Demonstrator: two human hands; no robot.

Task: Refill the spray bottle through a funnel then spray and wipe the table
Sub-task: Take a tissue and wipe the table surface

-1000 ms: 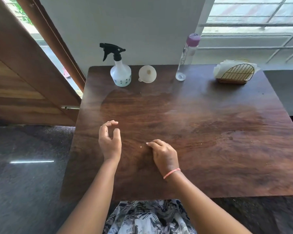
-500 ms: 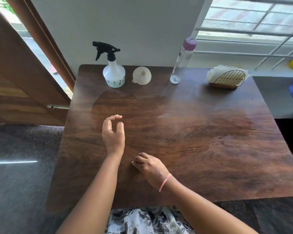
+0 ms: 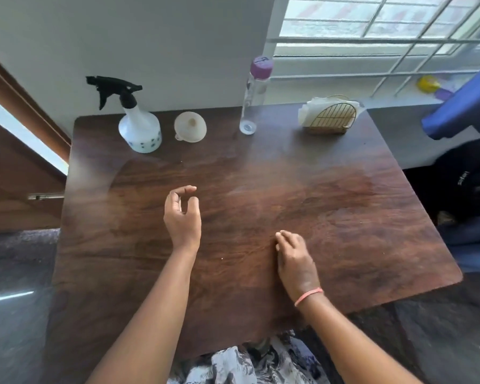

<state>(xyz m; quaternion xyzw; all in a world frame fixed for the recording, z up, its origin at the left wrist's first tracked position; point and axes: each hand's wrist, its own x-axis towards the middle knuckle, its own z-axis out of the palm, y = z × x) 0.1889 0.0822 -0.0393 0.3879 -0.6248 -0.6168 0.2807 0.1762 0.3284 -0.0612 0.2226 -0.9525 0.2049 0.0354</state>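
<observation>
A white spray bottle (image 3: 140,128) with a black trigger head stands at the far left of the dark wooden table (image 3: 302,195). Beside it to the right lies a white funnel (image 3: 190,126). A tall clear water bottle (image 3: 254,95) with a purple cap stands further right. My left hand (image 3: 182,216) hovers over the table's middle, fingers curled apart, holding nothing. My right hand (image 3: 295,259) rests palm down on the wood nearer me, fingers together and bent, with a pink band at the wrist. Both hands are well short of the bottles.
A gold wire holder with white napkins (image 3: 327,116) sits at the far right corner. A blue object (image 3: 466,106) and a dark bag (image 3: 466,178) lie off the table's right side. A wooden door stands at the left, a barred window behind.
My right hand slid back toward me, then out to the right along the table. My left hand stayed over the middle, still curled. The head view shifted right.
</observation>
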